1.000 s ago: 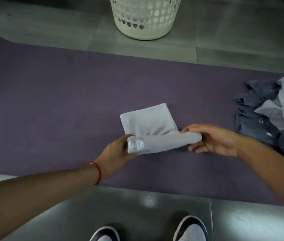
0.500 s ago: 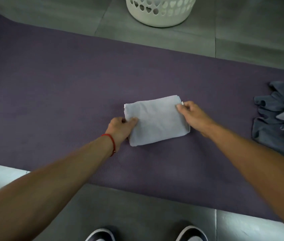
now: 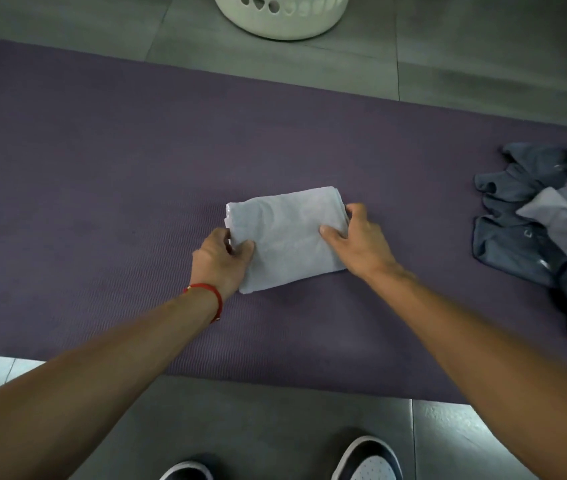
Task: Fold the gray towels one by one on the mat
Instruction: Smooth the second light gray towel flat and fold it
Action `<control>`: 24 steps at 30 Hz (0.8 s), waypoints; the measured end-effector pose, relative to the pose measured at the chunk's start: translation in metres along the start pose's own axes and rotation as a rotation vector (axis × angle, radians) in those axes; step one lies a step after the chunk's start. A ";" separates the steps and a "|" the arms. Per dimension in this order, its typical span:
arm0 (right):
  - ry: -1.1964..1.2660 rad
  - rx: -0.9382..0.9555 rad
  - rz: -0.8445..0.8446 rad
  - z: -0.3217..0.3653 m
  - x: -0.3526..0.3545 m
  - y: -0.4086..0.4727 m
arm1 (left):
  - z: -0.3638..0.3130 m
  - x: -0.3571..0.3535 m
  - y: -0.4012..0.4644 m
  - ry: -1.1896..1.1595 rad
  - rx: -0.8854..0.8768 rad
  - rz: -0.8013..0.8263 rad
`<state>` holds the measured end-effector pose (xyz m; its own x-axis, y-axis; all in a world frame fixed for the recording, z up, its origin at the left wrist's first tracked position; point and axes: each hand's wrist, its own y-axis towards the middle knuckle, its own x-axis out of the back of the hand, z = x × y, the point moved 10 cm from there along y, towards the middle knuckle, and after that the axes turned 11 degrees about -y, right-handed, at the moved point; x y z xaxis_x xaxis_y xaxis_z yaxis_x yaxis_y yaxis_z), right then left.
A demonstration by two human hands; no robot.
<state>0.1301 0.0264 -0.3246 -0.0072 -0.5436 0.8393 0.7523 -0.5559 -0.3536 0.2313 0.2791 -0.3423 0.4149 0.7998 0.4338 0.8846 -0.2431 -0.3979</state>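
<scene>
Since a second ago, the raised near edge of the folded towel (image 3: pixel 285 237) has been laid down, and both hands have shifted to its short ends. The towel lies flat at the middle of the purple mat (image 3: pixel 102 185), a light gray rectangular packet with its long axis running left to right, its right end tilted slightly away from the person. The left hand (image 3: pixel 221 261), with a red cord bracelet (image 3: pixel 211 296) at its wrist, pinches the near left corner, thumb on top. The right hand (image 3: pixel 358 237) grips the right end, thumb on the cloth and fingers curled over the edge. A crumpled heap of dark and pale gray towels (image 3: pixel 545 230) lies well apart at the mat's right end. A white perforated basket (image 3: pixel 282 19) stands on the tiled floor (image 3: pixel 483 64) beyond the mat. The mat is finely ribbed; the cloth is soft and faintly creased. Nothing lies between heap and towel.
</scene>
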 end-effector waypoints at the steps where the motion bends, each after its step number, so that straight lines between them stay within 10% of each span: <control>1: -0.053 -0.010 -0.015 0.002 0.000 -0.001 | 0.001 0.001 0.002 0.021 -0.012 -0.012; 24: 0.668 -0.569 0.708 0.008 0.027 -0.032 | -0.104 0.011 -0.014 -0.358 0.581 0.311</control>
<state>0.1111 0.0343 -0.2875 -0.1777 -0.9830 0.0459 0.3188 -0.1017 -0.9424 0.2459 0.2342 -0.2479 0.4452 0.8952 -0.0187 0.4418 -0.2378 -0.8650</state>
